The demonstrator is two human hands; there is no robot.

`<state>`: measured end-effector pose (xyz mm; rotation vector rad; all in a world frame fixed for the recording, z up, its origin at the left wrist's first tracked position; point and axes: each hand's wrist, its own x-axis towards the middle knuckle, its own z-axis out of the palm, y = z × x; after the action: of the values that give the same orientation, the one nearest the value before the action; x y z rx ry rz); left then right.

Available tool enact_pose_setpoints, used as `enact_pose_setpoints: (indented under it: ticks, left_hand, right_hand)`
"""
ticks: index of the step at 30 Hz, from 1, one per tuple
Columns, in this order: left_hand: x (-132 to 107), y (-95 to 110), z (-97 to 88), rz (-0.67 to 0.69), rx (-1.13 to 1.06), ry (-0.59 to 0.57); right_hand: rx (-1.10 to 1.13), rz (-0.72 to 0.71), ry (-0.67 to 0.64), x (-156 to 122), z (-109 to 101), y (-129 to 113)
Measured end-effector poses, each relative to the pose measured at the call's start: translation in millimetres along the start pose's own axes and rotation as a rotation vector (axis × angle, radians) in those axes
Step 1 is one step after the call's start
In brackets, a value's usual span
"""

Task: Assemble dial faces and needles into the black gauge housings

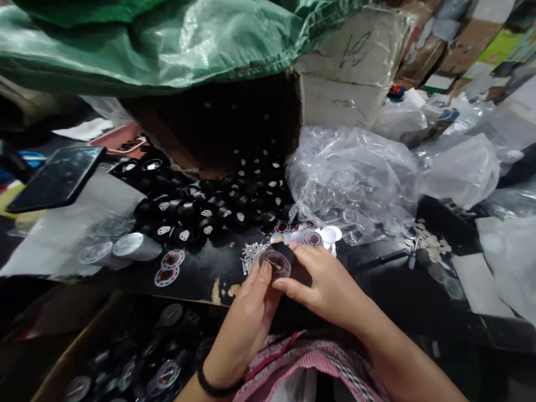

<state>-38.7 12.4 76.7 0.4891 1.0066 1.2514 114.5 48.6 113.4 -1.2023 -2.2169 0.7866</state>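
Between both hands is a round black gauge with a printed dial face turned up toward me. My left hand grips it from the left, with the thumb resting on the face. My right hand closes round its right side, fingers behind and thumb at the near edge. Just beyond the hands lie small silvery pins in a heap. Loose printed dial discs and white discs sit behind my right hand. Two more dial discs overlap on the table to the left.
Many black round housings spill from a cardboard box under green sheeting. A plastic bag of clear covers stands behind right. A phone juts in at left. Below the table edge, a box holds finished-looking gauges.
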Motion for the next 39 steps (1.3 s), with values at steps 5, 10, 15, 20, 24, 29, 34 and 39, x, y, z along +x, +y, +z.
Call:
enact_pose_setpoints:
  ticks: [5,10,15,20,24,29,34,39]
  left_hand:
    - [4,-2,2.0,0.287,0.299,-0.06]
    - [8,4,6.0,0.465,0.553,-0.055]
    - [-1,-8,16.0,0.49,0.561,0.016]
    - [-12,-12,9.8,0.506,0.601,0.174]
    - [-29,-3,-51.9,0.524,0.688,0.358]
    - [-55,7,-150.3,0.558,0.801,0.656]
    - [10,53,-155.7,0.639,0.888,0.586]
    - [115,109,-123.2,0.675,0.951,0.558]
  right_hand:
    - [-0.2,0.019,-0.07,-11,-6,-8]
    - [-0.217,-0.014,-0.133,-18,-11,-15]
    - [-0.135,-0.132,-0.019,-26,0,-10]
    - [-0.117,-0.189,0.023,-24,23,-14]
    - [-0.041,-0.181,-0.247,-18,36,-18]
    - [0.063,-0.041,-0.314,-15,39,1]
    - [0.056,0.053,-0.315,-25,54,0]
    - [-0.003,0.125,-0.284,-41,57,-14]
